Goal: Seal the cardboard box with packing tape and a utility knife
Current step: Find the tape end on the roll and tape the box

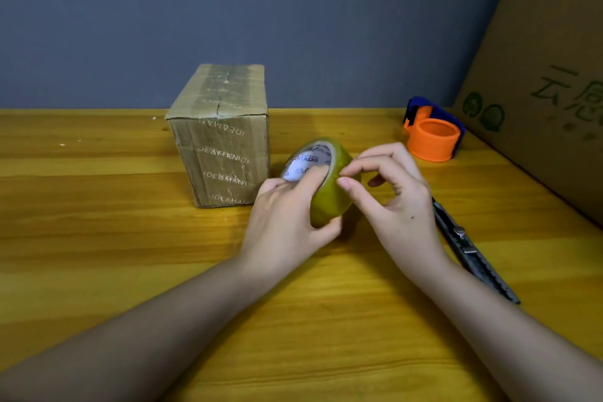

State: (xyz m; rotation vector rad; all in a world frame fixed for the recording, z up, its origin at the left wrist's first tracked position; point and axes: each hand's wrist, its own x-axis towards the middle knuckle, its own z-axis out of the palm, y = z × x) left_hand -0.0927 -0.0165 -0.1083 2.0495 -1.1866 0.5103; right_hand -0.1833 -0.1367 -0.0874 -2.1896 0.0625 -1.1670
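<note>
Head view: utility knife half-hidden behind right hand.

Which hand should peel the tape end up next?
The right hand, probably. Its fingers are already pinching at the outside of the tape roll, where the loose end would be. The left hand is busy gripping the roll, thumb in its hole, keeping it steady.

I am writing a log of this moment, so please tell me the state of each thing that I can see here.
cardboard box: upright on the table, top flaps closed, old tape on it.
tape roll: held by the left hand, thumb inside the core.
right hand: fingertips picking at the roll's surface.
utility knife: lying on the table, untouched.
orange tape dispenser: empty, on the table.
</note>
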